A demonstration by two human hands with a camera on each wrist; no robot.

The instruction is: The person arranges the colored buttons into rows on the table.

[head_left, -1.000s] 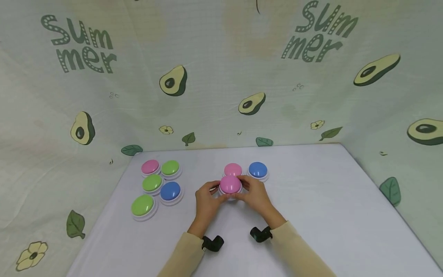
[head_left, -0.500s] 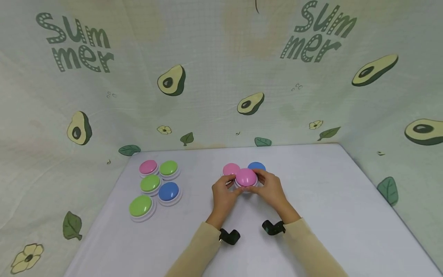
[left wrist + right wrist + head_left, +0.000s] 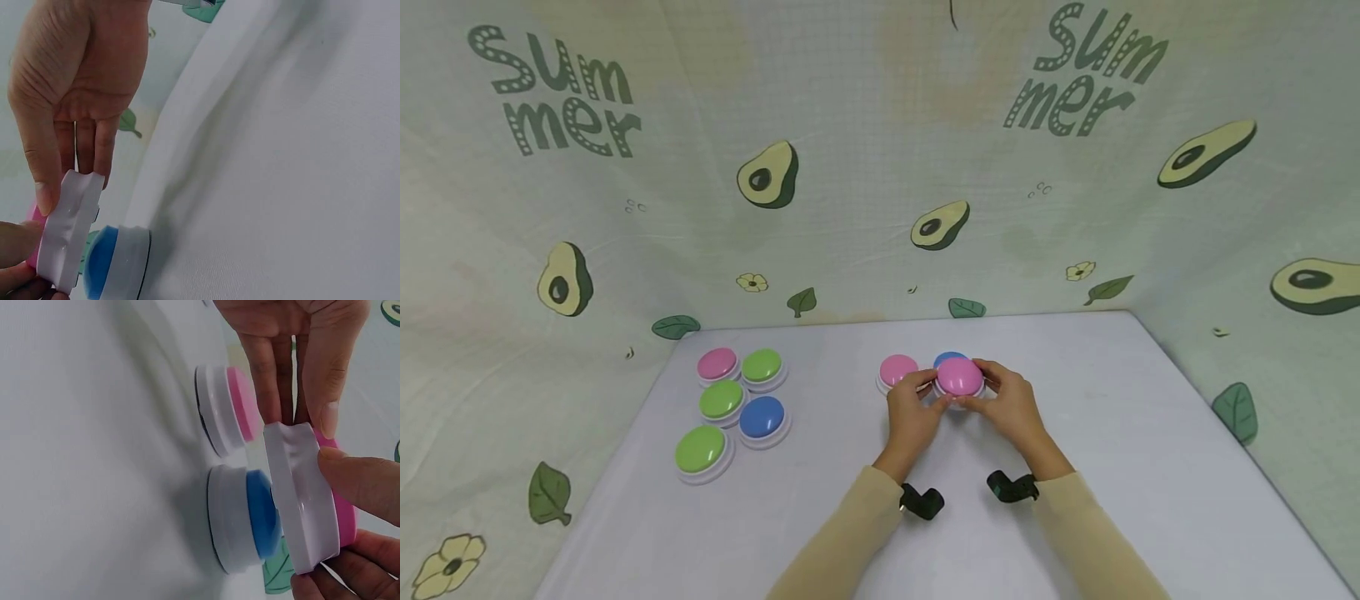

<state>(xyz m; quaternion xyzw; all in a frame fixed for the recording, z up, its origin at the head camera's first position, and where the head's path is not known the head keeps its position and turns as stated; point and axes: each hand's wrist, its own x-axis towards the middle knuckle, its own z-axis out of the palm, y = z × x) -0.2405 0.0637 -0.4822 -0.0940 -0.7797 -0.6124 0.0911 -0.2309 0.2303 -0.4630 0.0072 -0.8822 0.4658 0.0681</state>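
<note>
Both hands hold one pink-topped push button point(image 3: 960, 377) with a white base, raised off the table. My left hand point(image 3: 913, 417) grips its left edge between thumb and fingers; my right hand point(image 3: 1009, 404) grips the right edge the same way. In the right wrist view the white base of the held button stands just above a blue button point(image 3: 263, 514), apart or barely touching; I cannot tell which. That blue button is partly hidden in the head view. Another pink button point(image 3: 898, 369) sits on the table to the left of the blue one.
At the table's left stand several more buttons: a pink one point(image 3: 717, 362), a blue one point(image 3: 762, 416) and green ones, such as the front green button point(image 3: 700, 448). Behind the white table point(image 3: 1120, 467) hangs a printed cloth point(image 3: 850, 108).
Both hands have carried the held pink button to the right, from in front of the other pink button to over the blue one. The view has shifted slightly.
</note>
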